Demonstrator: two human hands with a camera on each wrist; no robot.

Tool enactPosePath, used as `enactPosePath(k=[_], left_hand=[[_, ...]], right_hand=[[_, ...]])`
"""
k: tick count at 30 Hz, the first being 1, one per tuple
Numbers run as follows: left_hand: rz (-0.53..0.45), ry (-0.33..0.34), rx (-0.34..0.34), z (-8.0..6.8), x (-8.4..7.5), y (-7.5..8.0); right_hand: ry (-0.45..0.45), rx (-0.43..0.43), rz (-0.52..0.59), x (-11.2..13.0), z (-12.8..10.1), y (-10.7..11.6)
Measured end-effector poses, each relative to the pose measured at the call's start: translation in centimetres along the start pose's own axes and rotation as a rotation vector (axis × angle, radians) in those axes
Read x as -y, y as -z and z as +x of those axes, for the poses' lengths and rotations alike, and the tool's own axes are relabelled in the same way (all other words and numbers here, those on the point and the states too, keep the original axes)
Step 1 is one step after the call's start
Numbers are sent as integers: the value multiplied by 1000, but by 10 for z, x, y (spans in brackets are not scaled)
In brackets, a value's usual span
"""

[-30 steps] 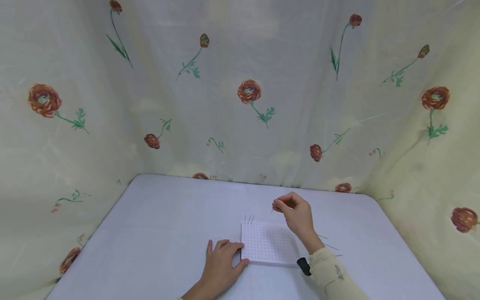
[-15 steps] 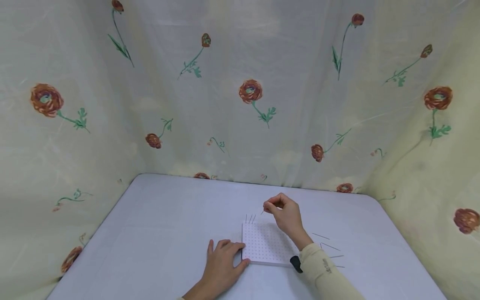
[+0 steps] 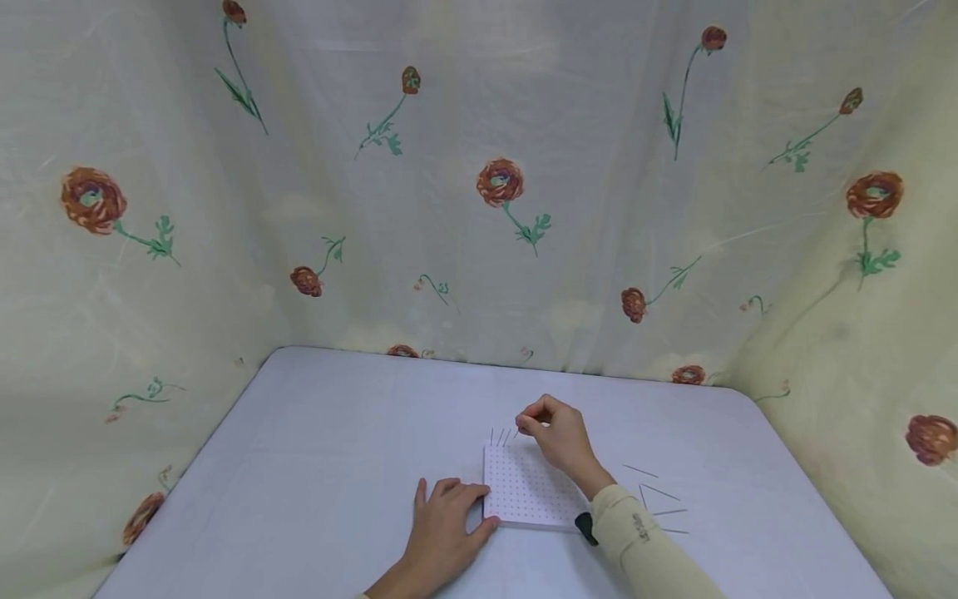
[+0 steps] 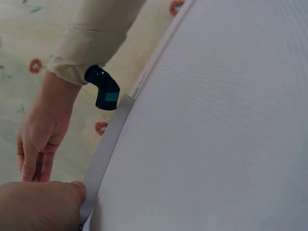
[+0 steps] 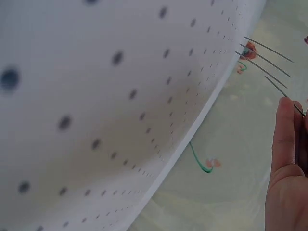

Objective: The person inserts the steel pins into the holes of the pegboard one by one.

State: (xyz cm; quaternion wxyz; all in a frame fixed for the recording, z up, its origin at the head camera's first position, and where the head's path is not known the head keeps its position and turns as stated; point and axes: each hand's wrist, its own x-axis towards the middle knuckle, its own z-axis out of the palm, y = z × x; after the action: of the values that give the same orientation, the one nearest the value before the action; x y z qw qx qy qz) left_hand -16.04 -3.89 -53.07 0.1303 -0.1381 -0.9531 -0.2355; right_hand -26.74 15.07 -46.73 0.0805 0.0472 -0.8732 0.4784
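A white board point(image 3: 527, 491) with rows of small holes lies on the table. My left hand point(image 3: 445, 528) rests at its left side with the fingers spread, index finger and thumb touching the edge near the front corner. Three thin dark pins point(image 3: 500, 438) stand in a row at the board's far left corner. Just right of them, my right hand point(image 3: 557, 437) pinches another thin pin point(image 5: 275, 85) between thumb and fingertips, its free tip pointing down toward the holes. In the right wrist view that tip appears apart from the board's surface.
Several loose thin pins point(image 3: 662, 492) lie on the white table point(image 3: 337, 449) to the right of the board. A flowered curtain point(image 3: 449, 208) surrounds the table at the back and sides. A dark device point(image 3: 586, 527) sits by the right cuff.
My right hand has moved left and slightly down with its pin, coming beside the three standing pins. More of the loose pins on the right now show. My left hand stays put.
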Motion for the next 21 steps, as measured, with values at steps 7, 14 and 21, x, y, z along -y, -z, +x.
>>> enactPosePath(k=[7,14,21], left_hand=[[0,2,-4,0,-1,0],[-12,-5,-8,1,0,2],[-10,-1,0,0,-1,2]], right_hand=[[-3,29,-101,-2,1,-3],[14,42,-166,-2,1,-3],[37,70,-219,-1,0,-5]])
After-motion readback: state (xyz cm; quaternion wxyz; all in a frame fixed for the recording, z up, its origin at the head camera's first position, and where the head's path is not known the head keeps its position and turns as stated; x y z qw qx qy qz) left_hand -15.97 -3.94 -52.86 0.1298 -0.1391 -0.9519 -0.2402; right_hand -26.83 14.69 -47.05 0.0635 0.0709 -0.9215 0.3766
